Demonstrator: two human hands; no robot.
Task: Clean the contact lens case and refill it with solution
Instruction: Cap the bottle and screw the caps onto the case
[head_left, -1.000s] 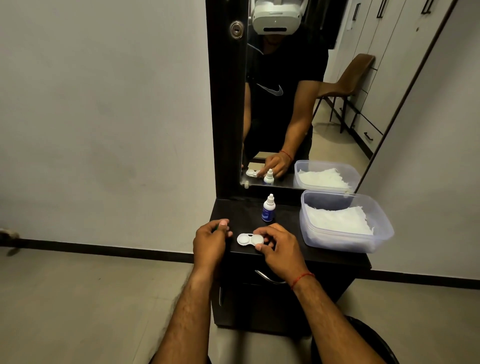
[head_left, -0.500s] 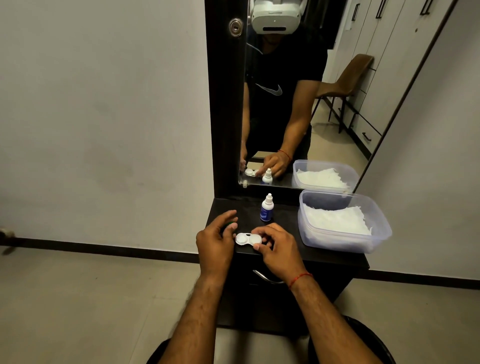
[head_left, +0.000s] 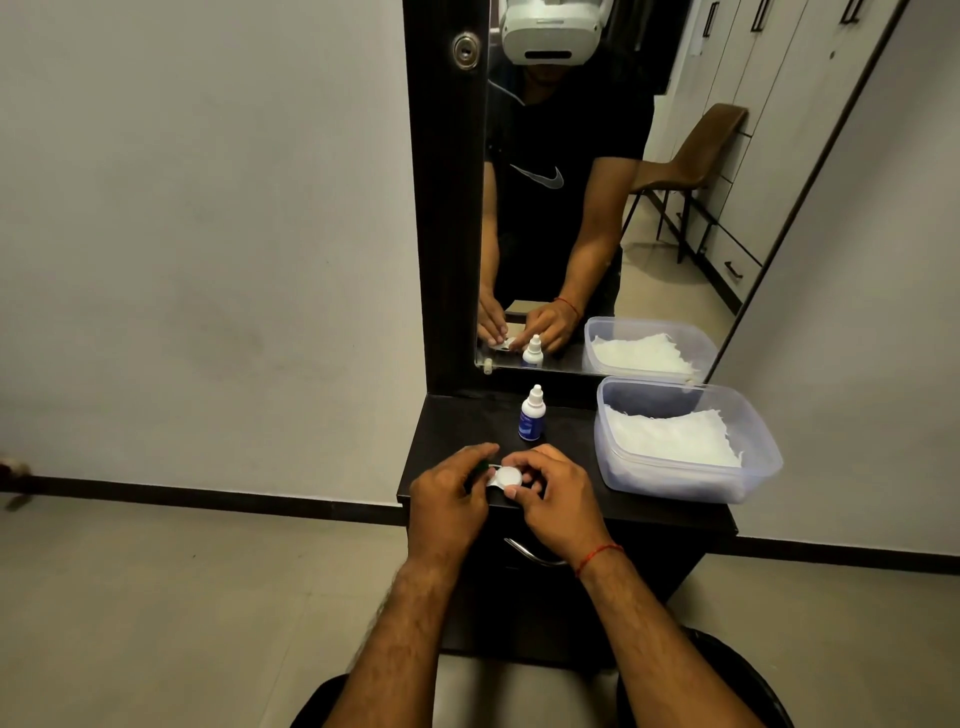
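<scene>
A white contact lens case (head_left: 505, 479) lies near the front edge of the dark cabinet top (head_left: 561, 441). My left hand (head_left: 451, 499) covers its left end, fingers closed on it. My right hand (head_left: 556, 499) pinches its right end, and only one round white lid shows between the hands. A small solution bottle (head_left: 532, 415), white with a blue label and its cap on, stands upright just behind the hands.
A clear plastic tub (head_left: 748, 470) holding white tissue sits on the right of the cabinet top. A mirror (head_left: 597, 208) stands behind and reflects me and the room. A metal drawer handle (head_left: 535, 557) is below the top, and a dark round bin (head_left: 727, 675) on the floor.
My left hand has moved right from beside the case onto its left end. Both hands now hold the case, which looks slightly lifted or tilted.
</scene>
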